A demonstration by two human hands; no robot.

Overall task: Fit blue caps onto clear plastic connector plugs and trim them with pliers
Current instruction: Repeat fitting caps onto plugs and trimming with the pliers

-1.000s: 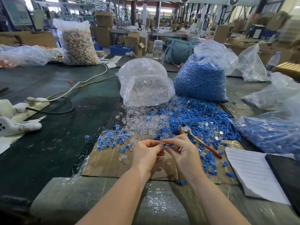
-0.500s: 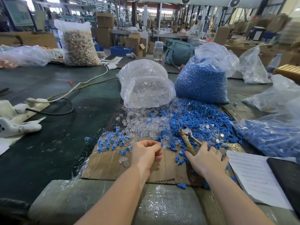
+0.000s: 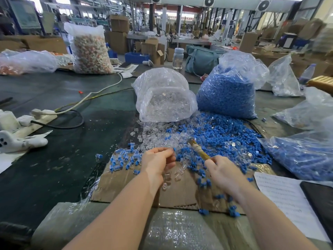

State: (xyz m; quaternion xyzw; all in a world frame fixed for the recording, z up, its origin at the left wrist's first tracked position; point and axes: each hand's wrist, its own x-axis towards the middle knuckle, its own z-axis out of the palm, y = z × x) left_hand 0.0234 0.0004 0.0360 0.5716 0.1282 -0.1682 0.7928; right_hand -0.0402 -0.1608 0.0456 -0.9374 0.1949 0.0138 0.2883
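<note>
The left hand (image 3: 158, 162) pinches a capped plug (image 3: 173, 150) above the cardboard sheet (image 3: 126, 183). The right hand (image 3: 225, 175) grips the pliers (image 3: 198, 150), blurred, beside the loose blue caps (image 3: 225, 136) on the table (image 3: 54, 159).

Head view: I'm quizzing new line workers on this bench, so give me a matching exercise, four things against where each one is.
Things:
1. pliers
2. capped plug
3. blue cap bag
4. paper sheet

Places:
A. pinched at the left hand's fingertips
B. standing behind the loose pile, right of the clear plug bag
C. flat at the right edge, beside the cardboard
D. gripped in the right hand

Pairs: 1-D, 2-A, 3-B, 4-C
</note>
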